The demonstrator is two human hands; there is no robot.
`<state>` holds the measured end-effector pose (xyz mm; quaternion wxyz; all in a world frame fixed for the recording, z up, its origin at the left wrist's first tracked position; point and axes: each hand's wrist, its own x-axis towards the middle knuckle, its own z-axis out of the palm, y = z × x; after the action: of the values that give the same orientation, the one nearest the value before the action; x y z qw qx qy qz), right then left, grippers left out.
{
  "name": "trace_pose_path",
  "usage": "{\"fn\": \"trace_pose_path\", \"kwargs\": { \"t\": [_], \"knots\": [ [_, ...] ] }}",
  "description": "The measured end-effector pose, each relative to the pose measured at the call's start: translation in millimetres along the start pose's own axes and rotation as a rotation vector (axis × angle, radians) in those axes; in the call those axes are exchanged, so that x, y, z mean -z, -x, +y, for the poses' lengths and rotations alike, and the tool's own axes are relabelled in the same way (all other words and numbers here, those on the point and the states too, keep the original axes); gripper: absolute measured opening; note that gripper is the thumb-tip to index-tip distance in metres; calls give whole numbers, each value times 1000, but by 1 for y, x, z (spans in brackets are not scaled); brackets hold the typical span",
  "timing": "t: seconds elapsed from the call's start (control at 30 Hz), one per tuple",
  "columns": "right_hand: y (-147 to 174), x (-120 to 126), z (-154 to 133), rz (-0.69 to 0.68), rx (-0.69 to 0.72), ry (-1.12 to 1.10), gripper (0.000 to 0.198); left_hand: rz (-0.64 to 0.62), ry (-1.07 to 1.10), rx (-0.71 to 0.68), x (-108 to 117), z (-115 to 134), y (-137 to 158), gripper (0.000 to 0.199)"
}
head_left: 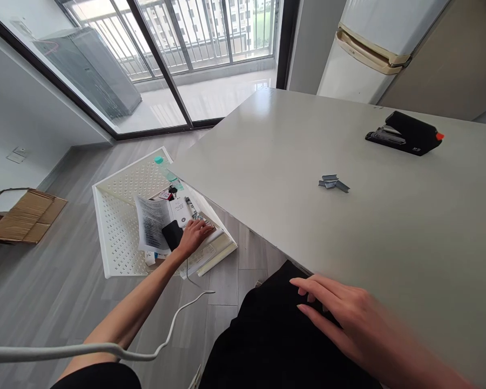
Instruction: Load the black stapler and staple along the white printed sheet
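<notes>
My left hand (195,234) reaches down into a white perforated plastic basket (119,237) on the floor, over small items at its right side. Its fingertips blend into those items, so any grip cannot be made out. Beside it are a black flat object (172,234), a printed paper sheet (153,221) and a white box (180,211). My right hand (340,310) is at the table's near edge, fingers stretched and thumb apart, with nothing held. On the white table (267,178) lie a black stapler (407,134) with an orange-red end and several staple strips (333,182).
A clear bottle with a green cap (168,172) leans in the basket's far corner. A white cable (174,324) crosses the lower left. Flattened cardboard (24,216) lies on the floor at left. A fridge (360,59) and glass sliding doors (178,97) stand behind.
</notes>
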<state>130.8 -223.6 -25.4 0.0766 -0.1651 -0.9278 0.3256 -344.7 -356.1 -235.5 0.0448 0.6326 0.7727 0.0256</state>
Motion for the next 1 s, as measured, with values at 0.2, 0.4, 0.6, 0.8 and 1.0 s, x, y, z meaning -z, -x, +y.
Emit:
{"fn": "trace_pose_path", "kwargs": {
  "t": [0.2, 0.4, 0.6, 0.8, 1.0],
  "knots": [
    [2, -5, 5, -31, -1, 10, 33, 67, 80, 188, -2, 7, 11, 34],
    [3, -5, 7, -56, 1, 30, 35, 84, 62, 346, 15, -17, 5, 36],
    [-1, -1, 2, -22, -2, 27, 33, -121, 33, 233, 28, -30, 10, 34],
    [-2, 2, 1, -12, 0, 12, 32, -177, -59, 241, 29, -27, 14, 37],
    [-2, 1, 2, -26, 7, 5, 32, -159, -90, 326, 17, -19, -2, 40]
  ]
}}
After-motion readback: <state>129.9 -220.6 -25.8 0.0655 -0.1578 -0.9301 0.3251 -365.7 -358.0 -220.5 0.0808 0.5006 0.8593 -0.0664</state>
